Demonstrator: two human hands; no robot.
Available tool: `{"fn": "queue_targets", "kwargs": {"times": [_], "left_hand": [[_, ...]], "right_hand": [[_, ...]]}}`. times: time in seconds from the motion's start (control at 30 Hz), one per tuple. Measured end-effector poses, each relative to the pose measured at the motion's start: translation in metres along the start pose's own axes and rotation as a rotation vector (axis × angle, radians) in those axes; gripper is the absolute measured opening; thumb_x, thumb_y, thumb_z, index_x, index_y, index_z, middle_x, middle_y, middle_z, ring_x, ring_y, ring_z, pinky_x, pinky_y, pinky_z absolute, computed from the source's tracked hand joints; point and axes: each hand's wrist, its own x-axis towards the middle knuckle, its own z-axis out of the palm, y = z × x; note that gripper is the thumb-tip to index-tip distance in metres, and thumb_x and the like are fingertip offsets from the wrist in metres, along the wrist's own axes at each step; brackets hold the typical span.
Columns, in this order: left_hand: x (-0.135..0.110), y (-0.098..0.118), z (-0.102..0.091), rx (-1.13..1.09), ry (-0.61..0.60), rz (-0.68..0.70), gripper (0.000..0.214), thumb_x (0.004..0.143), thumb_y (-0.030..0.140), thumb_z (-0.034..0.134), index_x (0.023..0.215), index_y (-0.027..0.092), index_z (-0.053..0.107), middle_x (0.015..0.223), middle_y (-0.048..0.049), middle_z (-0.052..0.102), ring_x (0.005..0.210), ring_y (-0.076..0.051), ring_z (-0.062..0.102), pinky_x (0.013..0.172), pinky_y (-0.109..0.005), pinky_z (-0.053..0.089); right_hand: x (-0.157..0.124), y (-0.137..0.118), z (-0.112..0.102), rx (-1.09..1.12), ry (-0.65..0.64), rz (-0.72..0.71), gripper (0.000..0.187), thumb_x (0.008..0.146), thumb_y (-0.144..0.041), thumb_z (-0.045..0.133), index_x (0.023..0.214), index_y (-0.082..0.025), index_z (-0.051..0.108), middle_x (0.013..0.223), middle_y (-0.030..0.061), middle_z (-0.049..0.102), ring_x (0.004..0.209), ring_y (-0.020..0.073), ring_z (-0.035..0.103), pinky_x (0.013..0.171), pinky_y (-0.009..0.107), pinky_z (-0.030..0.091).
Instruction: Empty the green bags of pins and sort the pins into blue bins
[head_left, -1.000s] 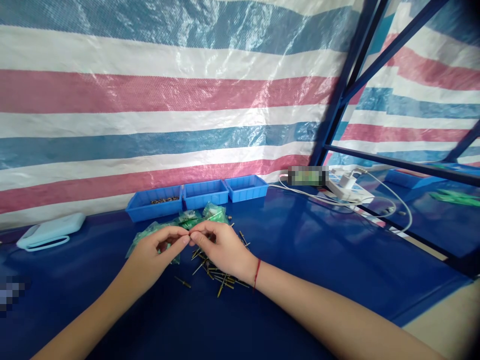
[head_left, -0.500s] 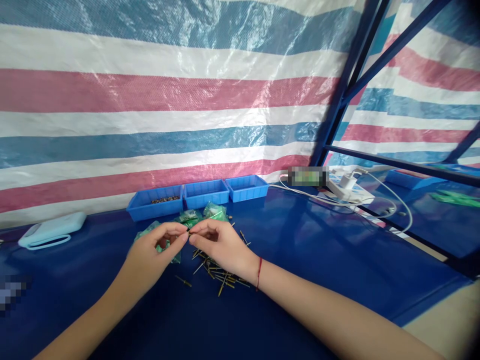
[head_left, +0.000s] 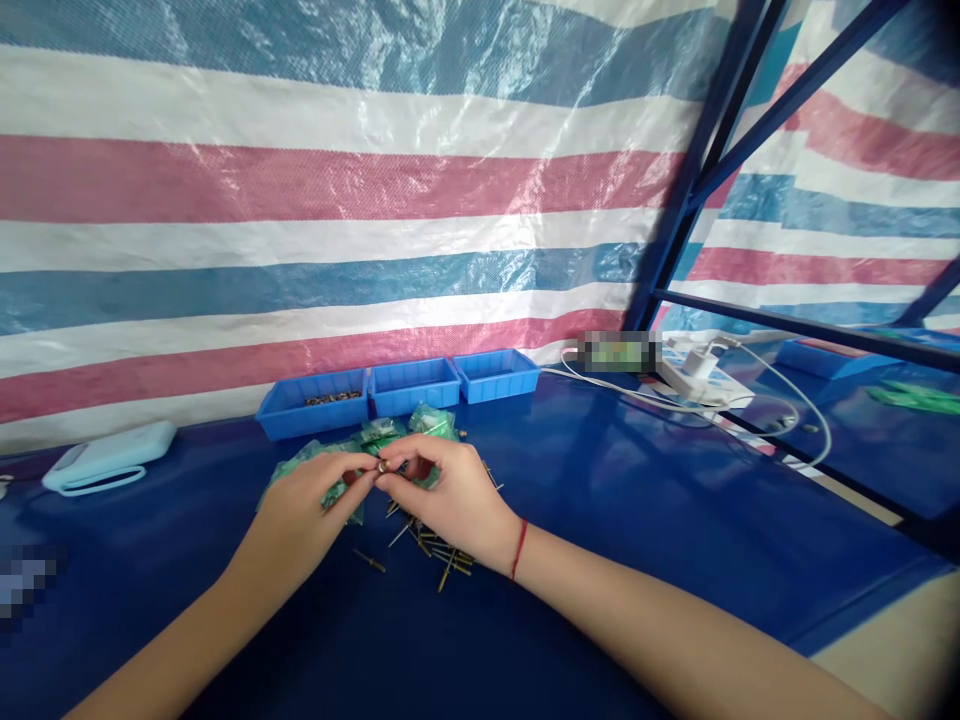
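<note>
Nearest to me on the blue table point(head_left: 600, 480), a loose pin point(head_left: 369, 561) lies by itself, just left of a heap of metal pins point(head_left: 448, 557) pointing every which way. My right hand point(head_left: 454, 492), with a red string point(head_left: 519, 548) at its wrist, covers part of that heap from where I look.

A little farther out, my left hand point(head_left: 300, 505) meets the right. Thumb and finger of each close on one small metal piece point(head_left: 383, 466), pinched between the fingertips in front of the green bags. I can't tell which hand bears more of it, nor make out its exact shape.

That pinch is what I'd worry about: the piece is tiny, so uneven pressure or one hand easing off first could pop it loose. If it dropped, it might land among the pins or in the folds of the green bags point(head_left: 379, 433) — hard for me to pick out from here. A low sweep of the right wrist could also scatter the heap.

Behind the bags stand three blue trays in a row: the left tray point(head_left: 313, 426) holds small metal bits point(head_left: 334, 398), with the middle tray point(head_left: 415, 403) and right tray point(head_left: 500, 389) beside it. The striped sheet point(head_left: 300, 185) hangs at the back.
</note>
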Motion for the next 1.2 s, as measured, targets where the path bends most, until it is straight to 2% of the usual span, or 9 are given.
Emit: {"fn": "queue_targets", "kwargs": {"times": [0.1, 0.27, 0.4, 0.5, 0.57, 0.73, 0.9, 1.07, 1.2], "left_hand": [[0.016, -0.01, -0.008, 0.075, 0.023, -0.068, 0.029, 0.086, 0.046, 0.047, 0.092, 0.026, 0.067, 0.089, 0.0004, 0.072, 0.08, -0.02, 0.066, 0.071, -0.027, 0.046], [0.064, -0.049, -0.024, 0.341, 0.094, -0.178, 0.032, 0.087, 0.042, 0.044, 0.097, 0.022, 0.066, 0.09, -0.005, 0.071, 0.083, -0.026, 0.064, 0.067, -0.031, 0.043], [0.086, -0.072, -0.02, 0.554, 0.009, -0.19, 0.032, 0.085, 0.036, 0.045, 0.101, 0.02, 0.068, 0.106, -0.011, 0.068, 0.101, -0.037, 0.056, 0.077, -0.043, 0.042], [0.081, -0.069, -0.01, 0.566, 0.056, -0.178, 0.036, 0.086, 0.038, 0.045, 0.112, 0.024, 0.065, 0.119, -0.0101, 0.063, 0.111, -0.039, 0.046, 0.081, -0.049, 0.04], [0.071, -0.058, -0.005, 0.485, 0.049, -0.064, 0.035, 0.088, 0.036, 0.043, 0.111, 0.024, 0.066, 0.116, -0.0078, 0.064, 0.108, -0.033, 0.049, 0.086, -0.046, 0.039], [0.041, -0.025, 0.003, 0.319, -0.201, 0.287, 0.026, 0.089, 0.029, 0.043, 0.092, 0.022, 0.068, 0.097, -0.0033, 0.069, 0.091, -0.021, 0.055, 0.082, -0.034, 0.039], [0.022, -0.018, 0.004, 0.492, -0.22, 0.216, 0.018, 0.084, 0.028, 0.049, 0.085, 0.02, 0.065, 0.088, -0.0051, 0.067, 0.087, -0.024, 0.053, 0.069, -0.034, 0.035], [0.012, -0.021, 0.008, 0.548, -0.22, 0.177, 0.023, 0.087, 0.036, 0.05, 0.097, 0.024, 0.067, 0.099, -0.0063, 0.064, 0.092, -0.025, 0.052, 0.07, -0.035, 0.033], [0.011, -0.017, 0.011, 0.487, -0.195, 0.15, 0.021, 0.09, 0.032, 0.049, 0.09, 0.024, 0.069, 0.101, -0.0042, 0.066, 0.096, -0.025, 0.053, 0.074, -0.037, 0.034]], "right_hand": [[0.001, 0.002, -0.002, -0.009, 0.018, 0.002, 0.018, 0.08, -0.021, 0.06, 0.097, -0.018, 0.065, 0.077, -0.0001, 0.066, 0.063, 0.0096, 0.056, 0.063, 0.022, 0.048], [0.002, 0.01, -0.006, -0.07, 0.014, 0.014, 0.014, 0.08, -0.015, 0.052, 0.085, -0.018, 0.065, 0.071, -0.0019, 0.064, 0.062, 0.0095, 0.056, 0.062, 0.022, 0.046], [0.006, 0.015, -0.012, -0.107, 0.037, 0.022, 0.016, 0.078, -0.014, 0.051, 0.083, -0.019, 0.065, 0.072, -0.0016, 0.064, 0.066, 0.0111, 0.058, 0.065, 0.024, 0.046], [0.013, 0.022, -0.021, -0.131, 0.099, 0.061, 0.016, 0.077, -0.015, 0.051, 0.085, -0.018, 0.065, 0.075, -0.0006, 0.066, 0.068, 0.0124, 0.059, 0.066, 0.025, 0.046], [0.017, 0.028, -0.026, -0.186, 0.109, 0.1, 0.018, 0.077, -0.014, 0.05, 0.085, -0.018, 0.066, 0.078, 0.0001, 0.068, 0.068, 0.0129, 0.059, 0.066, 0.025, 0.046], [0.02, 0.039, -0.028, -0.491, -0.108, -0.022, 0.022, 0.078, -0.009, 0.05, 0.078, -0.02, 0.07, 0.086, 0.0022, 0.07, 0.083, 0.0166, 0.06, 0.082, 0.032, 0.043], [0.015, 0.035, -0.018, -0.619, -0.163, -0.109, 0.018, 0.081, -0.014, 0.054, 0.086, -0.019, 0.07, 0.095, 0.0048, 0.067, 0.092, 0.0193, 0.054, 0.085, 0.036, 0.04], [0.008, 0.031, -0.01, -0.588, -0.171, -0.092, 0.017, 0.084, -0.014, 0.053, 0.085, -0.019, 0.069, 0.092, 0.0052, 0.068, 0.091, 0.0193, 0.055, 0.083, 0.036, 0.04], [0.002, 0.027, -0.004, -0.582, -0.162, -0.057, 0.015, 0.082, -0.014, 0.055, 0.083, -0.02, 0.069, 0.09, 0.0034, 0.07, 0.092, 0.0206, 0.054, 0.081, 0.035, 0.039]]}}
